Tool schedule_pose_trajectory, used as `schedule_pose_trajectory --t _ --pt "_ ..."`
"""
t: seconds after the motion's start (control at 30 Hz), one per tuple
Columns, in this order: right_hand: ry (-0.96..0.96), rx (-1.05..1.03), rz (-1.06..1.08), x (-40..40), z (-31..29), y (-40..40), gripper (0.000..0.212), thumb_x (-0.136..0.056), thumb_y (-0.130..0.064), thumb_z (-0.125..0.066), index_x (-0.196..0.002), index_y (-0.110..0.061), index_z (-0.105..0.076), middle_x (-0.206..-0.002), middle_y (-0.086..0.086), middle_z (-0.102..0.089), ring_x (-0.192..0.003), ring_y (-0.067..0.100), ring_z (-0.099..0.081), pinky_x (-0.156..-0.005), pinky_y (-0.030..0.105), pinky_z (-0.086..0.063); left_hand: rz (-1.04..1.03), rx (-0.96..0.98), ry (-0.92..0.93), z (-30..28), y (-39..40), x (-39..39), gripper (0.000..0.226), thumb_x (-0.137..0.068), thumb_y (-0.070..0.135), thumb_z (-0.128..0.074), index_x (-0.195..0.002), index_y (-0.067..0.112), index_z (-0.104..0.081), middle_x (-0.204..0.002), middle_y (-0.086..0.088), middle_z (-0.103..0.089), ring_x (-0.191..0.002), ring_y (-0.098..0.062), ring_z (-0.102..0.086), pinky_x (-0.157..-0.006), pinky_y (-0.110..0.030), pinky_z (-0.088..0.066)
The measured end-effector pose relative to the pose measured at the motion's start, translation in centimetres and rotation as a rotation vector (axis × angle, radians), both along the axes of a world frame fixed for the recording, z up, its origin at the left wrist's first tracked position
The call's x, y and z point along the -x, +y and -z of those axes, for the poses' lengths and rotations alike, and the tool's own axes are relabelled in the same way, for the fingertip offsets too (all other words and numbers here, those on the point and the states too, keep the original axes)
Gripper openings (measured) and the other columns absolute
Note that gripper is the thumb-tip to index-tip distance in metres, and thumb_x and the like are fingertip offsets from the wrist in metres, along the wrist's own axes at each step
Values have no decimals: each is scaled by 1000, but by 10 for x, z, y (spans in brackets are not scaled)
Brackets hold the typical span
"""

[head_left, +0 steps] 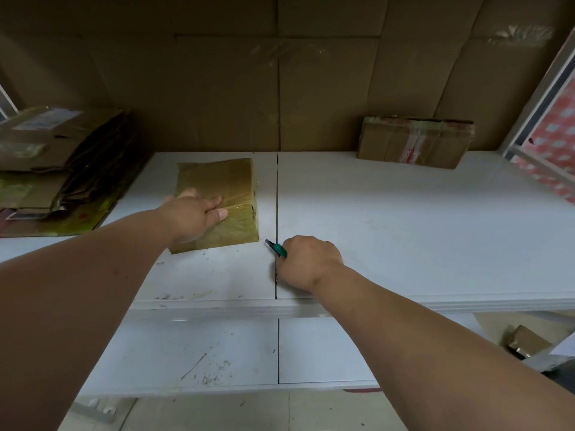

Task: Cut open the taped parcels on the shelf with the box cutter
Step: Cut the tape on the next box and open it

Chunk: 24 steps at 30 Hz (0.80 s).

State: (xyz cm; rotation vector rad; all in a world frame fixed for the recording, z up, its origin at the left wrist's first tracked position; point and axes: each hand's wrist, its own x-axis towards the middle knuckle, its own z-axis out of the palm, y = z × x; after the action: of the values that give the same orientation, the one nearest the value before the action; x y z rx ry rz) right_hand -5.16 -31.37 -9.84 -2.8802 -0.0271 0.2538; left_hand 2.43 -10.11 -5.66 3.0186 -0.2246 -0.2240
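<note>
Two parcels on our white shelf (389, 219). Left hand (194, 214) rests flat, fingers straight, on the flat brown tape-wrapped parcel (224, 181) near mid-shelf. Right hand (308, 262) grips the green-handled box cutter (276, 247) just beside it; brown taped cardboard box (415, 141) sits at the back edge.

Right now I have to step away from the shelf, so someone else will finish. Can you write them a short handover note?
Left hand: lies on top of the taped parcel, fingers fairly straight, steadying it.
Right hand: grips the green box cutter, blade tip pointing toward the parcel's near right corner but not touching it.
The parcel lies flat on the white shelf, left of the seam between the panels.
A second taped box stands at the back right, untouched.
Flattened cardboard is stacked at the left.
Done: no cut visible on either parcel.
Left: slit the tape on both.
</note>
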Motion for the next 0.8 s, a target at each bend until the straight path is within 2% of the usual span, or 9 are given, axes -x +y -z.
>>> schedule_pose_trajectory --t 0.1,0.3,0.4,0.6,0.8 --pt "-56 -104 47 2 2 -11 19 -91 -29 -41 -73 -25 -44 -75 -4 -53 -66 16 -51 -58 29 -37 -4 21 22 -2 0 -1 58 -98 61 -28 -151 38 -28 -148 -7 -32 -136 -32 -29 -110 -43 -26" --pt "-184 -101 -54 -7 -3 -1 17 -96 -34 -39 -85 -24 -46 -71 -5 -49 -65 18 -49 -55 29 -31 -13 74 35 0 2 -4 59 -96 62 -30 -151 39 -30 -143 -6 -34 -134 -31 -29 -110 -44 -26" --pt "-196 -111 -59 -13 -5 3 16 -96 -33 -40 -84 -24 -45 -71 -6 -48 -61 12 -44 -51 28 -27 -16 103 28 3 3 -4 60 -96 63 -31 -150 39 -30 -142 -5 -35 -133 -31 -29 -109 -44 -26" --pt "-199 -118 -65 -12 0 2 16 -96 -33 -40 -84 -23 -47 -71 -5 -49 -61 14 -45 -52 28 -29 -22 136 33 5 4 -5 60 -95 63 -32 -150 39 -31 -135 -3 -37 -131 -30 -29 -109 -42 -25" --pt "-188 -113 -62 -13 1 5 16 -96 -33 -39 -86 -24 -47 -71 -5 -49 -60 12 -44 -52 28 -29 -18 112 32 3 4 -6 61 -95 63 -31 -150 39 -30 -139 -5 -36 -132 -31 -27 -108 -43 -25"
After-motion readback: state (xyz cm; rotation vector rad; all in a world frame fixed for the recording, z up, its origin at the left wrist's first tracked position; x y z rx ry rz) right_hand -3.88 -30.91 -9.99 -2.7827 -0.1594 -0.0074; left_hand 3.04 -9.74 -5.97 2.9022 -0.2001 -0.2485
